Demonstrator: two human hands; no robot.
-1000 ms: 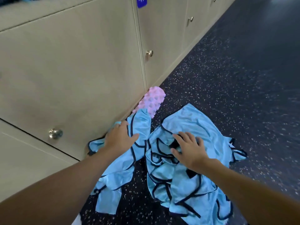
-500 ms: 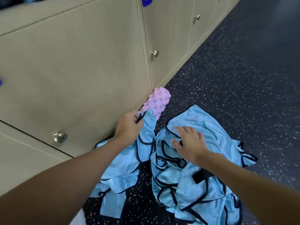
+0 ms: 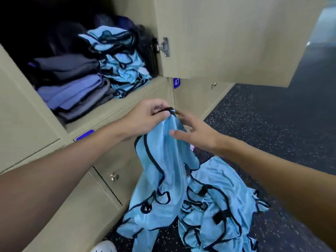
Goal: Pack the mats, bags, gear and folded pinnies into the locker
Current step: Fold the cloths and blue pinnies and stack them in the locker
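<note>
Pinny (image 3: pixel 163 160) lifted, left hand (image 3: pixel 145 119) pinching, right (image 3: pixel 198 135) splayed

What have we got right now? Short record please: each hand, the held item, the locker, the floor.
left hand: pinches the black trim at the top of a blue pinny
right hand: open, fingers spread by the pinny's top
pinny: lifted and hanging, lower end trailing to the floor
locker: door open; shelf holds a stack of folded blue pinnies beside dark cloths
floor: pile of unfolded blue pinnies
</note>
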